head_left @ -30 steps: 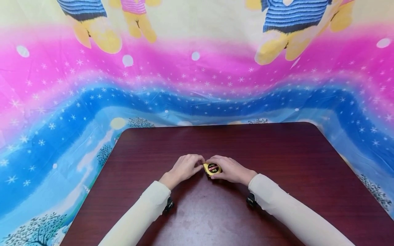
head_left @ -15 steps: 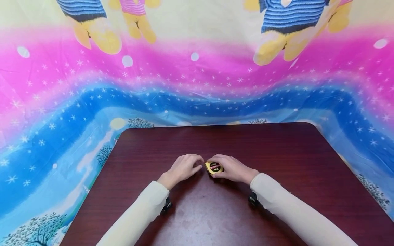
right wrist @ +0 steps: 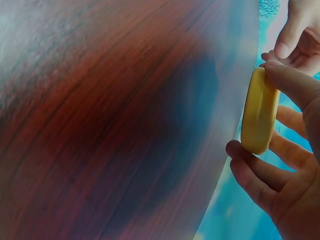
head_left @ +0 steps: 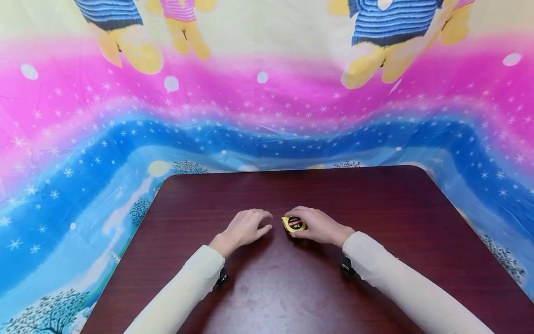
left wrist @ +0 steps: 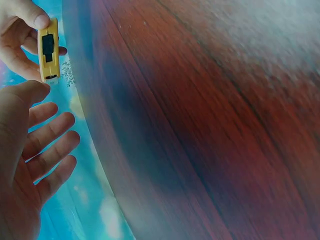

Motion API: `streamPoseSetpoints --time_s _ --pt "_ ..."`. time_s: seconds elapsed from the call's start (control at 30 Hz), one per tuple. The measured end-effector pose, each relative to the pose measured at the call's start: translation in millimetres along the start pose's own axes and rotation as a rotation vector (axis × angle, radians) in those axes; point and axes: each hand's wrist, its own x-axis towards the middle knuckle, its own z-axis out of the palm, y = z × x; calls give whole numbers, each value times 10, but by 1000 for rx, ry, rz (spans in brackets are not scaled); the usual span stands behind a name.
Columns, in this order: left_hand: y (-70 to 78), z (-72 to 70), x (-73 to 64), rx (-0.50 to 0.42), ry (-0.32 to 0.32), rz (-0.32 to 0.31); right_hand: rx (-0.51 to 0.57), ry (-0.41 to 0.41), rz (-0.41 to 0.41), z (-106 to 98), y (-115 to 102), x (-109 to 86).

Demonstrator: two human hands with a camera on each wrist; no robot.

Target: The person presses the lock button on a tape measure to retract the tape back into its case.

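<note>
A yellow tape measure (head_left: pixel 295 223) with a round black label reading 2m is in my right hand (head_left: pixel 319 226). Thumb and fingers grip it by its edges; the right wrist view shows the smooth yellow case (right wrist: pixel 259 112) between them. In the left wrist view its narrow side shows a black sliding button (left wrist: pixel 48 45). My left hand (head_left: pixel 246 228) hovers to the left of the tape measure, apart from it, holding nothing. Its fingers are loosely bent, spread a little in the left wrist view.
Both hands are over a dark red-brown wooden table (head_left: pixel 267 287) with rounded far corners. Behind it hangs a colourful cloth (head_left: pixel 267 106) printed with bears, snowflakes and trees. Each wrist, below a pale sleeve (head_left: pixel 179 287), wears a small black device (head_left: pixel 222 277).
The right hand has moved right with the tape measure, away from the left hand. My left hand has shifted slightly left, and its fingers have come off the tape measure's end.
</note>
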Motion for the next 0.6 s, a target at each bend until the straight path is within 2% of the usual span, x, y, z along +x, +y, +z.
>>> streamPoseSetpoints --time_s 0.23,0.6 --pt "-63 3 -53 13 -17 -13 -10 5 5 -23 35 -7" --pt "-137 30 -122 2 -8 -35 -9 2 46 -43 103 -1"
